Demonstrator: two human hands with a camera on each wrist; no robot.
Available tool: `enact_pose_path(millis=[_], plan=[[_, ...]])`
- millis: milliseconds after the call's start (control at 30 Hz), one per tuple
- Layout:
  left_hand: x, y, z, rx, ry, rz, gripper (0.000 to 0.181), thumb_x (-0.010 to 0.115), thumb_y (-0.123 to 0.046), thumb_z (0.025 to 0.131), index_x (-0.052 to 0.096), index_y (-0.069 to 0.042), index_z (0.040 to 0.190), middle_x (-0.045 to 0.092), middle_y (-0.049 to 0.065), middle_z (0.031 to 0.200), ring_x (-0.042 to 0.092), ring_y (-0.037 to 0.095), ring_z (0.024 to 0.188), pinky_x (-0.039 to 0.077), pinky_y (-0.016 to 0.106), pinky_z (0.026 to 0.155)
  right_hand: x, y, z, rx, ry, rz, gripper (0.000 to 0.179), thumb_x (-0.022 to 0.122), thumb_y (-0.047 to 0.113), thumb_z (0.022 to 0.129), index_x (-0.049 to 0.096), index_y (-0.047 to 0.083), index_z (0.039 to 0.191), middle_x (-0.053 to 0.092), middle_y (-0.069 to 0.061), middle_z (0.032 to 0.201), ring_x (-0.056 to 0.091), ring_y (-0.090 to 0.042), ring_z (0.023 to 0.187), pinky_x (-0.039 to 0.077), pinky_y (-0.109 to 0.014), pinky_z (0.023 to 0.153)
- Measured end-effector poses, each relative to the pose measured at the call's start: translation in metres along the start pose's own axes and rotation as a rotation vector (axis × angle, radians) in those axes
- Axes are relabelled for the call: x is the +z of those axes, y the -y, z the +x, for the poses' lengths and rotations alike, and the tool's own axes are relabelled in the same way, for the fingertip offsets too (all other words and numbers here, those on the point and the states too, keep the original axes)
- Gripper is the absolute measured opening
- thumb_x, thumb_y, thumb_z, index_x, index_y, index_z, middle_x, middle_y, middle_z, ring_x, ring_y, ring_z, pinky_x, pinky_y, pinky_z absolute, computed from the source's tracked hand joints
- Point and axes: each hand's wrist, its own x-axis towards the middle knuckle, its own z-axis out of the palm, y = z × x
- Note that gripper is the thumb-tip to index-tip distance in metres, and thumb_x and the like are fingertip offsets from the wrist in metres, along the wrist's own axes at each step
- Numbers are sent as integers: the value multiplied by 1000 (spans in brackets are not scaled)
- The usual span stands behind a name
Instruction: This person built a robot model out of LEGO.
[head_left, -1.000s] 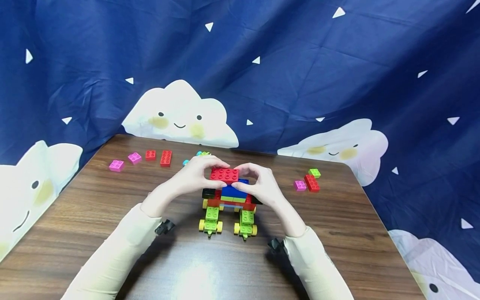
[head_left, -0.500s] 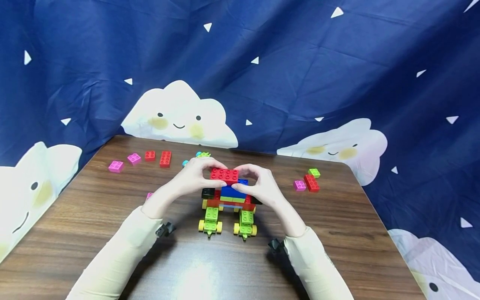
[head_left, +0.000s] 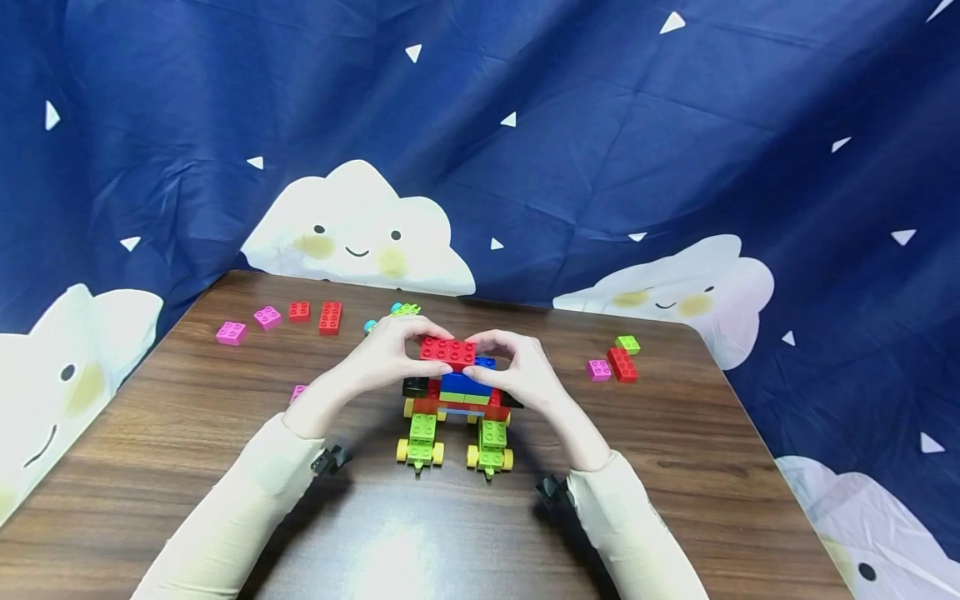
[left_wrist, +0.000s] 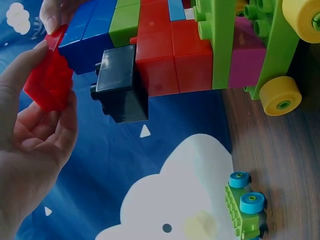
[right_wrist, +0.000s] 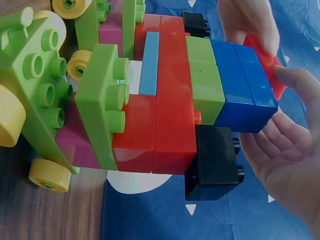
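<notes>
In the head view a red eight-stud brick (head_left: 447, 352) tops a wheeled toy-brick build. My left hand (head_left: 386, 354) pinches its left end between thumb and fingers. At its right end my right hand (head_left: 521, 371) pinches it the same way. Directly under it are blue bricks (right_wrist: 245, 75), past which the red one juts to the left. Lime bricks (right_wrist: 205, 75), then red bricks (right_wrist: 172, 100), come below. A black brick (left_wrist: 117, 82) sticks out at either side. Two lime wheeled bases (head_left: 423, 429) with yellow wheels (left_wrist: 280, 95) carry it all on the table.
Loose pink bricks (head_left: 232, 333) and red bricks (head_left: 330, 318) lie at the back left of the wooden table (head_left: 675, 467). A lime wheeled base with blue wheels (left_wrist: 245, 215) stands behind my left hand. At right are pink, red and lime bricks (head_left: 622, 365).
Both hands keep their hold on the red brick in the same place. My left forearm has shifted slightly, and a pink brick beside it now shows.
</notes>
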Motion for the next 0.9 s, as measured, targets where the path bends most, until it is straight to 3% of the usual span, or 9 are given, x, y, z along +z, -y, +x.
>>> enact_pose_path(millis=[333, 533, 767, 900], plan=[[1, 2, 0, -16, 5, 32, 36, 84, -23, 78, 72, -10, 109, 73, 1, 103, 61, 15, 94, 54, 35, 84, 2, -4, 0, 25, 4, 4, 34, 77, 13, 82, 69, 1, 112, 73, -16, 105, 66, -35, 102, 51, -48, 96], [1, 1, 0, -24, 3, 17, 36, 84, -22, 77, 72, -10, 109, 73, 2, 104, 61, 17, 95, 54, 46, 88, 2, -3, 0, 31, 6, 14, 35, 78, 12, 81, 69, 0, 112, 72, -17, 104, 65, -40, 103, 50, -53, 95], [2, 0, -1, -31, 1, 30, 36, 84, -23, 78, 72, -10, 109, 73, 1, 104, 61, 16, 94, 54, 37, 84, 1, -2, 0, 48, 15, -11, 35, 78, 14, 81, 69, 1, 112, 73, -15, 104, 66, -35, 101, 51, -52, 95], [3, 0, -1, -36, -1, 27, 36, 84, -23, 77, 72, -10, 109, 73, 1, 104, 61, 16, 95, 55, 40, 85, 0, -3, 0, 59, 22, -33, 35, 79, 15, 81, 69, 2, 112, 73, -14, 104, 67, -32, 100, 52, -49, 95]])
